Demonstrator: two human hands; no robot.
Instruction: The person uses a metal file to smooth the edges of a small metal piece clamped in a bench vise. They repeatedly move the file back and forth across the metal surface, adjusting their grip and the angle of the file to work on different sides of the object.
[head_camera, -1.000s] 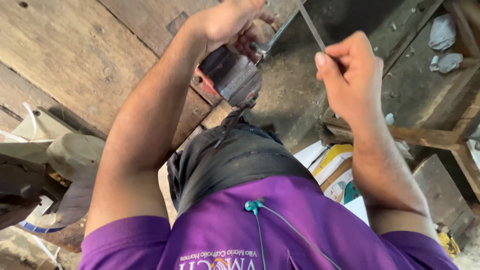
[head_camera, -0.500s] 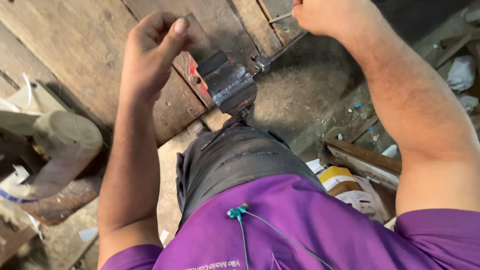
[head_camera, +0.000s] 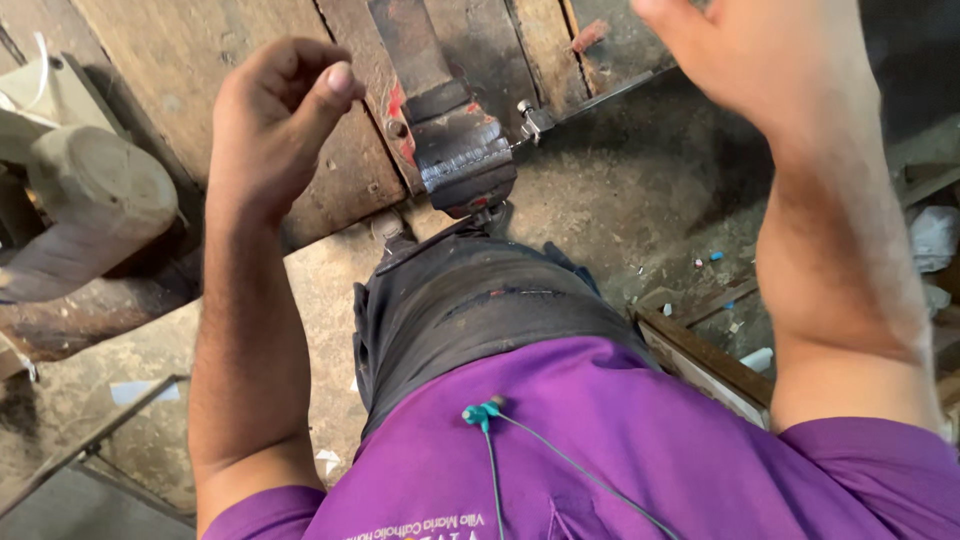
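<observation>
Bench vise (head_camera: 462, 160) below; left hand (head_camera: 275, 125) loosely curled, right hand (head_camera: 755, 65) open, both empty

Soft daylight, dim shadowed corners; near hands perhaps slightly blurred, edges stretched.

Single head-worn view, looking steeply down, close over torso, bench vise (head_camera: 462, 160) beyond

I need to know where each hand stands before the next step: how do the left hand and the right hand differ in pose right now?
The left hand is loosely curled, thumb against the bent fingers, over the wooden boards; the right hand is spread open, partly cut off by the top edge. The left hand sits left of the red metal vise; the right hand is raised to its right. Both are empty and clear of the vise.
</observation>
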